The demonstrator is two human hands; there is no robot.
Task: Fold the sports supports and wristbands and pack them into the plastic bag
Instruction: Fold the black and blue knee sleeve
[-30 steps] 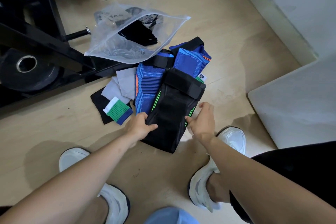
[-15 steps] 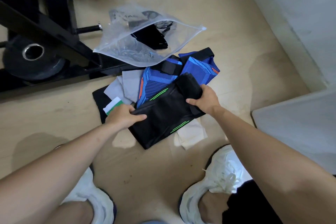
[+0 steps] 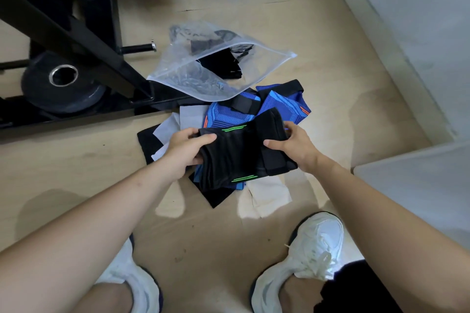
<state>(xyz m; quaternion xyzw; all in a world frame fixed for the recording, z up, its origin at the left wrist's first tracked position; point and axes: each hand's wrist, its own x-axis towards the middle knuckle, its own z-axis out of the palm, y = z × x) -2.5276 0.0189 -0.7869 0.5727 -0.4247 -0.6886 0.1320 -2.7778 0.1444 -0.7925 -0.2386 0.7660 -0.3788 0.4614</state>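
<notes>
While both hands hold it over the pile, the black knitted sports support with neon-green stripes (image 3: pixel 236 157) runs sideways between them. The left hand (image 3: pixel 187 151) grips its left end, thumb on top and fingers curled underneath. The right hand (image 3: pixel 296 148) grips the strapped right end the same way.

Beneath it on the pale wooden floor (image 3: pixel 254 249) lie blue knitted supports with orange marks and black straps (image 3: pixel 229 117), with flat grey fabric pieces (image 3: pixel 189 115) just to their left. The clear plastic zip bag (image 3: pixel 183 76) lies just beyond the pile — its mouth gapes, and dark folded items (image 3: pixel 223 65) are already inside. To the left, a round black weight plate (image 3: pixel 38 84) rests against a black metal frame (image 3: pixel 76 30). White sneakers (image 3: pixel 316 241) stand near the bottom edge.
</notes>
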